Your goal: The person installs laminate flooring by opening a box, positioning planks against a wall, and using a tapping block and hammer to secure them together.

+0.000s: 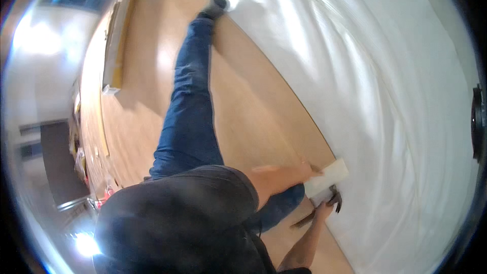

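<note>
My left hand (307, 170), smeared by motion, is closed at the near side of a pale flat block (327, 177). The block lies across the edge where the wood-look flooring (253, 116) meets a white sheet (350, 101). Just nearer to me, my right hand (323, 211) is wrapped round a claw hammer, close under its dark head (336, 198). The hammer's brown handle (303, 220) points back to the left over the boards. A small gap separates the hammer head from the block.
My leg in blue jeans (190, 101) stretches forward over the boards, its dark-shod foot (215, 8) at the sheet's edge. My other knee (284, 205) is bent beside my left forearm. A long pack (117, 45) lies at the far left. The white sheet is wrinkled.
</note>
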Demonstrator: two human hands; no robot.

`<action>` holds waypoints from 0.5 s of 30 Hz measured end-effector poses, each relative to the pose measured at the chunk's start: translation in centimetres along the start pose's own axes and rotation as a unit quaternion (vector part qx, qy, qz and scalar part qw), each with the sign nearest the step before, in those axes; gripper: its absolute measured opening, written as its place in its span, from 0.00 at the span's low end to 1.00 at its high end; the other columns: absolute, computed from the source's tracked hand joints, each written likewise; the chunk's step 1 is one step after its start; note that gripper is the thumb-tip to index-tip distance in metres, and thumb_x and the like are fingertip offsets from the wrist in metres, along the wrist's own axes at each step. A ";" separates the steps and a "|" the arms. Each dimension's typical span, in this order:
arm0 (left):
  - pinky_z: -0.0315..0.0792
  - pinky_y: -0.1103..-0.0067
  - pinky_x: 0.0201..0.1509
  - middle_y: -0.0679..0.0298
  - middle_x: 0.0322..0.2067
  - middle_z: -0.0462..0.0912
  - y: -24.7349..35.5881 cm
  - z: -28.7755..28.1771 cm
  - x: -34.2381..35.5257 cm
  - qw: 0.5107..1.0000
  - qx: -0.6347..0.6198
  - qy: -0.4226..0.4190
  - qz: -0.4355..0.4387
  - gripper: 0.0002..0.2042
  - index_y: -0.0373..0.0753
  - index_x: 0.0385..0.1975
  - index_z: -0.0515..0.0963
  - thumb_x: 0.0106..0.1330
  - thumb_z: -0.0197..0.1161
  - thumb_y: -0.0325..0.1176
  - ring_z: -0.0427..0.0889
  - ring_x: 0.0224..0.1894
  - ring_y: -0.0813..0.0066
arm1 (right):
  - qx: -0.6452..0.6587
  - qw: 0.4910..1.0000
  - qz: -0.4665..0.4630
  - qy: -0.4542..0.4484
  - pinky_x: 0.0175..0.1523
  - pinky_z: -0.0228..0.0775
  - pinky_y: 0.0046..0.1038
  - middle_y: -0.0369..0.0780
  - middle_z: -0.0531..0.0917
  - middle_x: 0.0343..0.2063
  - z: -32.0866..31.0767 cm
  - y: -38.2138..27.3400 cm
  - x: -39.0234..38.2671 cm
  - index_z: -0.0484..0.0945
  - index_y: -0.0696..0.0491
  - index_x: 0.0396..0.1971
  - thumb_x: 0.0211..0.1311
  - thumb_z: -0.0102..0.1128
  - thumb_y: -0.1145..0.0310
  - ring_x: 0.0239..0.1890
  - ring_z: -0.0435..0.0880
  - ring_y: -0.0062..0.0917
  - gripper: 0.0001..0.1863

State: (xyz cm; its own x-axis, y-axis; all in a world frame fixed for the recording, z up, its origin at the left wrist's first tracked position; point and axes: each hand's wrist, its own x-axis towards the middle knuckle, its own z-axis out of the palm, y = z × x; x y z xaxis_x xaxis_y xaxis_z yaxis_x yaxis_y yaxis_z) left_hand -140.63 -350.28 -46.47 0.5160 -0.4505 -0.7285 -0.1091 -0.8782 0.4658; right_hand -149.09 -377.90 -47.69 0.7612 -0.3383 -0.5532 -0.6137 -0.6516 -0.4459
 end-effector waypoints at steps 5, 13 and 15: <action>0.76 0.67 0.48 0.54 0.50 0.79 -1.6 13.0 6.8 0.994 -0.072 0.065 -0.044 0.39 0.90 0.72 0.52 0.71 0.55 0.32 0.81 0.49 0.57 | 0.008 0.999 0.042 -0.026 0.32 0.71 0.40 0.49 0.79 0.29 -3.7 -2.3 -1.5 0.74 0.66 0.39 0.59 0.55 0.71 0.25 0.77 0.36 0.13; 0.78 0.63 0.47 0.53 0.51 0.76 -0.4 5.4 4.8 0.991 -0.113 -0.039 -0.063 0.41 0.95 0.69 0.54 0.70 0.53 0.27 0.79 0.51 0.54 | -0.015 0.990 -0.090 -0.107 0.31 0.71 0.43 0.46 0.76 0.25 -0.7 6.8 1.7 0.70 0.66 0.45 0.60 0.51 0.73 0.24 0.78 0.35 0.16; 0.78 0.63 0.47 0.53 0.52 0.77 -0.4 4.9 5.9 0.997 -0.070 0.002 -0.040 0.42 0.95 0.70 0.52 0.70 0.53 0.28 0.80 0.50 0.54 | -0.004 0.997 0.039 -0.065 0.31 0.72 0.43 0.46 0.76 0.25 -4.3 0.6 -1.3 0.71 0.66 0.43 0.61 0.51 0.72 0.24 0.78 0.35 0.14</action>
State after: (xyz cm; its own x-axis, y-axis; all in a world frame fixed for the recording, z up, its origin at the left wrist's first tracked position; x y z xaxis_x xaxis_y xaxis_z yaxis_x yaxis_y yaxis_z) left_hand -141.66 -353.40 -53.39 0.5220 -0.3789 -0.7642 0.0529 -0.8798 0.4724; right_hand -149.55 -380.75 -44.20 0.6782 -0.2976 -0.6719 -0.6672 -0.6327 -0.3932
